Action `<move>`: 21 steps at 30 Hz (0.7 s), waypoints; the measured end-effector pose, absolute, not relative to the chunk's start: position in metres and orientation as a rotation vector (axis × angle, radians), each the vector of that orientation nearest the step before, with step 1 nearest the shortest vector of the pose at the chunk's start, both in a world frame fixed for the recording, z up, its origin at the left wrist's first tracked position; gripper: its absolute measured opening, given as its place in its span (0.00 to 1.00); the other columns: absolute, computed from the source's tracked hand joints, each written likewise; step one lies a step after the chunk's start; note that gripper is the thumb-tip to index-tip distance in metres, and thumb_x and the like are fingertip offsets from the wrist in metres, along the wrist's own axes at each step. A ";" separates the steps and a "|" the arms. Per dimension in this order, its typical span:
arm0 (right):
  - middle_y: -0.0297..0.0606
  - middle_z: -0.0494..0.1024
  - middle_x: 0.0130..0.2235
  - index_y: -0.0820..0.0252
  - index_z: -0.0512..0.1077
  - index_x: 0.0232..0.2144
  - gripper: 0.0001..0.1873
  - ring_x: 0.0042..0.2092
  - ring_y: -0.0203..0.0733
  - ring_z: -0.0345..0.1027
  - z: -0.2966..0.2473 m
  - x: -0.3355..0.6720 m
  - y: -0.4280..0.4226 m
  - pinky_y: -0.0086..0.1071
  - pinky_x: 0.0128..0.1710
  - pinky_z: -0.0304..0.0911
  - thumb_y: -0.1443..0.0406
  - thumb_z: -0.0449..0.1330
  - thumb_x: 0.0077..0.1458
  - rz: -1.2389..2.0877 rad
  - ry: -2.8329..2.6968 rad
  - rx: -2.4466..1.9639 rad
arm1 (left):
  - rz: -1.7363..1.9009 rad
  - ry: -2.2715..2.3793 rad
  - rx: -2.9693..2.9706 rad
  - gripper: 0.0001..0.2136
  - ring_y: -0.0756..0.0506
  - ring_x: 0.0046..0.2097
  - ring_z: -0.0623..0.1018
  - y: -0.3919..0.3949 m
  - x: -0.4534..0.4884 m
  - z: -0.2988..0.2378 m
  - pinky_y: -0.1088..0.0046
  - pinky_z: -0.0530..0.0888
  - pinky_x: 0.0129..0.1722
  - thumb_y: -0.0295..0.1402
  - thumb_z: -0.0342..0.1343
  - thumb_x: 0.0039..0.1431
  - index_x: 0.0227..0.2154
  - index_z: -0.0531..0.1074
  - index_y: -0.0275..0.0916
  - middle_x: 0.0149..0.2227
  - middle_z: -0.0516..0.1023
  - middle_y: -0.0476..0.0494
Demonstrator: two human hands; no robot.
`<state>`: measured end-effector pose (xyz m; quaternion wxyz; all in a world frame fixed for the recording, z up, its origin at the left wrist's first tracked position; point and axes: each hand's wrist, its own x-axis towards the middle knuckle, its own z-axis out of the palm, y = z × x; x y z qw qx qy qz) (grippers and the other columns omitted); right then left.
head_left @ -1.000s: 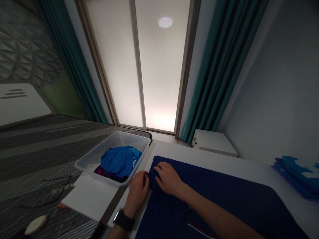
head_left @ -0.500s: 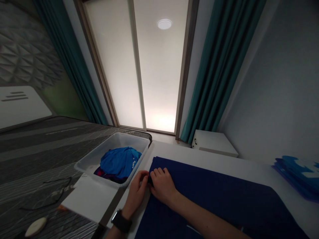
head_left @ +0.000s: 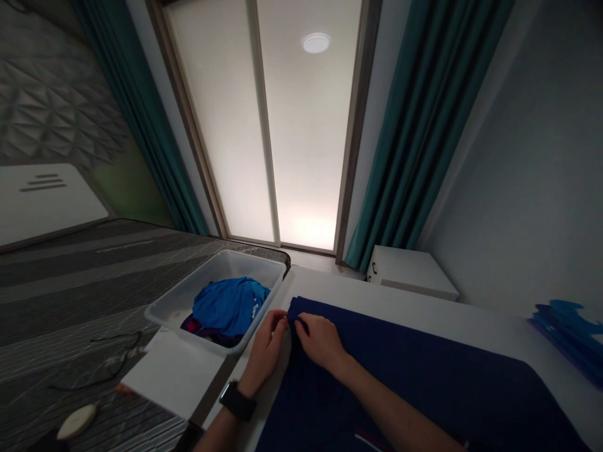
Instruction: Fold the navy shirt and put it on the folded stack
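Observation:
A navy blue garment (head_left: 405, 358) lies spread flat on the white table, with a thin white and red trim showing near the bottom of the view. My right hand (head_left: 323, 341) rests over its left part, thumb and fingers pinching the fabric at the edge. Just to the left, my left hand (head_left: 267, 344), with a dark watch (head_left: 237, 400) on the wrist, is closed at that same edge. Its thumb and forefinger meet beside the cloth, and the bit between them is small and hard to see.
Left of the table, a translucent plastic bin (head_left: 164, 307) holds a bright blue cloth (head_left: 230, 307) and darker clothing. Folded blue items (head_left: 565, 333) sit at the right on the white table (head_left: 348, 289). A white cabinet (head_left: 414, 270) stands beyond. A dark cable (head_left: 120, 370) lies on the bed.
Both hands have shifted slightly up along the garment's left edge. My right hand has turned, and its fingers now pinch the edge rather than lying over it. The view has moved slightly.

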<state>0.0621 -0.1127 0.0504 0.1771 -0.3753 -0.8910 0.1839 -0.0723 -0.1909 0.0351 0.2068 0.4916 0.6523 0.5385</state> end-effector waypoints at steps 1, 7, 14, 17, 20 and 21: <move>0.36 0.79 0.34 0.55 0.72 0.32 0.14 0.36 0.41 0.71 0.054 0.064 -0.108 0.31 0.32 0.53 0.61 0.48 0.64 0.571 -2.486 -1.088 | 1.485 1.839 1.365 0.13 0.42 0.40 0.76 -0.186 -0.074 0.035 0.65 0.71 0.42 0.42 0.46 0.62 0.41 0.69 0.39 0.36 0.76 0.44; 0.34 0.73 0.25 0.57 0.68 0.24 0.15 0.28 0.38 0.64 0.066 0.080 -0.075 0.29 0.29 0.50 0.61 0.49 0.60 0.767 -2.216 -1.120 | 1.383 1.929 1.328 0.17 0.45 0.30 0.73 -0.158 -0.087 0.024 0.69 0.68 0.34 0.44 0.40 0.64 0.44 0.67 0.39 0.29 0.75 0.48; 0.32 0.68 0.22 0.57 0.64 0.21 0.17 0.26 0.37 0.60 0.069 0.089 -0.059 0.30 0.28 0.51 0.58 0.49 0.58 0.850 -2.064 -1.007 | 1.355 1.905 1.173 0.22 0.45 0.28 0.74 -0.122 -0.093 0.024 0.67 0.70 0.36 0.46 0.36 0.63 0.45 0.67 0.36 0.29 0.79 0.44; 0.33 0.70 0.23 0.57 0.67 0.22 0.16 0.27 0.37 0.62 0.073 0.088 -0.065 0.29 0.29 0.53 0.59 0.49 0.59 0.850 -2.121 -0.975 | 1.297 1.912 1.181 0.22 0.46 0.26 0.74 -0.106 -0.095 0.025 0.68 0.70 0.33 0.44 0.37 0.63 0.44 0.69 0.34 0.29 0.79 0.43; 0.34 0.74 0.26 0.58 0.71 0.26 0.16 0.29 0.38 0.64 0.077 0.086 -0.076 0.29 0.30 0.54 0.60 0.49 0.60 0.828 -2.244 -0.917 | 1.242 1.917 1.209 0.19 0.47 0.24 0.74 -0.091 -0.100 0.022 0.71 0.70 0.29 0.41 0.39 0.61 0.38 0.71 0.35 0.27 0.78 0.44; 0.35 0.75 0.28 0.58 0.72 0.27 0.15 0.30 0.38 0.65 0.078 0.086 -0.080 0.29 0.31 0.55 0.61 0.49 0.61 0.808 -2.302 -0.886 | 1.224 1.930 1.227 0.17 0.48 0.25 0.74 -0.087 -0.102 0.021 0.72 0.70 0.29 0.40 0.41 0.60 0.36 0.72 0.35 0.26 0.77 0.45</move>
